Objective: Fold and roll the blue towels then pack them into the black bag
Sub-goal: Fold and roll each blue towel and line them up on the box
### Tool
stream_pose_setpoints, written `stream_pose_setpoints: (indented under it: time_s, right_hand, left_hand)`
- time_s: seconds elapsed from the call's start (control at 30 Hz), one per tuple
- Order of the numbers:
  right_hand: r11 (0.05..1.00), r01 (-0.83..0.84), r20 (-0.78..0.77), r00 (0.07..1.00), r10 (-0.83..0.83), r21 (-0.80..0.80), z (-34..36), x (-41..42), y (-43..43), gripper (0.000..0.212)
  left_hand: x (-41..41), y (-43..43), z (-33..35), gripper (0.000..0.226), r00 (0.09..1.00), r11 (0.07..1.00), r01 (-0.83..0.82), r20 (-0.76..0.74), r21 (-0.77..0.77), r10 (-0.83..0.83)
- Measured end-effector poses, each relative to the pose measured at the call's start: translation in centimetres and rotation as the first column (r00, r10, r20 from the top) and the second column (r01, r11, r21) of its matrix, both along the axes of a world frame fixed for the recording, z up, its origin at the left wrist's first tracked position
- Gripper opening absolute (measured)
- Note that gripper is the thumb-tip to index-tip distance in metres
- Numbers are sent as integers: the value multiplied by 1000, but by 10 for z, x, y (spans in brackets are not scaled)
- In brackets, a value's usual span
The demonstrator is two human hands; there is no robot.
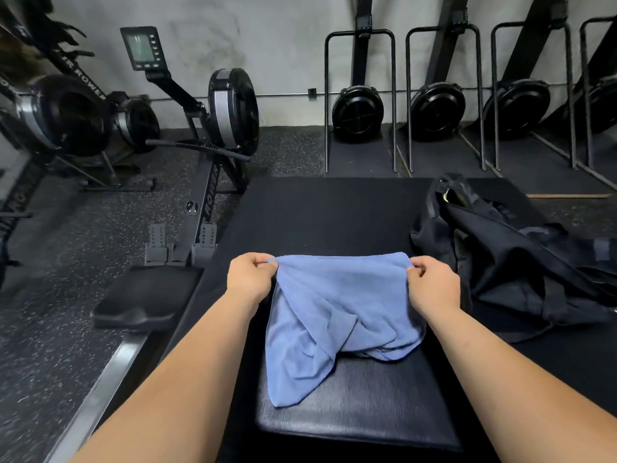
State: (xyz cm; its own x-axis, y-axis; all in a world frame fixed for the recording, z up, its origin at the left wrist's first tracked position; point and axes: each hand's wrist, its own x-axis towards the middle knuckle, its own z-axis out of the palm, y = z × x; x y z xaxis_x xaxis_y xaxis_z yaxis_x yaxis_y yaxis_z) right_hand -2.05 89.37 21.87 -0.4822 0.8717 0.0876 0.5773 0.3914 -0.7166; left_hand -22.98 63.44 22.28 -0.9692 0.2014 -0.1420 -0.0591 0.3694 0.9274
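Padded black bench [350, 406] is carrying the rumpled lower part of the blue towel [334, 302]. Left hand [250, 279] is pinching its upper left corner and right hand [432, 284] its upper right corner, holding the top edge stretched between them. Black bag [521, 259] is lying slumped just right of the towel.

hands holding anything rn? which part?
Yes. Both hold one blue towel by its far edge: left hand pinches the left corner, right hand pinches the right corner. The rest lies crumpled on the black pad.
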Motion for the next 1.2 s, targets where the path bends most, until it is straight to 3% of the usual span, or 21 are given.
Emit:
stream_pose_setpoints:
  time_s: [0.13, 0.37, 0.5, 0.63, 0.8, 0.87, 0.93, 1.07, 1.2]
  right_hand:
    - [999, 36, 67, 997, -35, -13, -18, -11, 3, 17]
    - [986, 112, -37, 993, -108, 126, -48, -14, -1, 11]
    - [981, 123, -19, 992, -121, 150, -53, -19, 4, 15]
    - [984, 112, 48, 992, -120, 142, -53, -22, 2, 30]
    - [987, 95, 39, 994, -101, 130, -50, -20, 1, 14]
    - [988, 98, 7, 995, -99, 117, -50, -18, 2, 10]
    - [987, 122, -40, 992, -118, 105, -50, -17, 2, 9]
    - [985, 134, -74, 989, -127, 109, -52, -17, 3, 11]
    - [986, 122, -51, 992, -116, 116, -54, -18, 4, 18]
  left_hand:
    - [-8, 11, -20, 5, 999, 994, 39, -34, -97, -43]
    - [-1, 25, -33, 8, 978, 916, -60, -206, -398, -26]
    - [6, 29, -43, 12, 946, 914, -123, -323, -386, -9]
    - [4, 29, -46, 12, 941, 923, -133, -338, -360, 4]
    - [-2, 34, -41, 9, 958, 892, -136, -288, -432, 7]
    - [-8, 38, -37, 9, 960, 916, -116, -280, -385, 4]
    - [-13, 40, -38, 8, 938, 950, -64, -344, -307, -48]
    - [-12, 38, -48, 6, 907, 929, -30, -401, -370, -131]
    - [-15, 39, -52, 22, 904, 913, -21, -397, -408, -157]
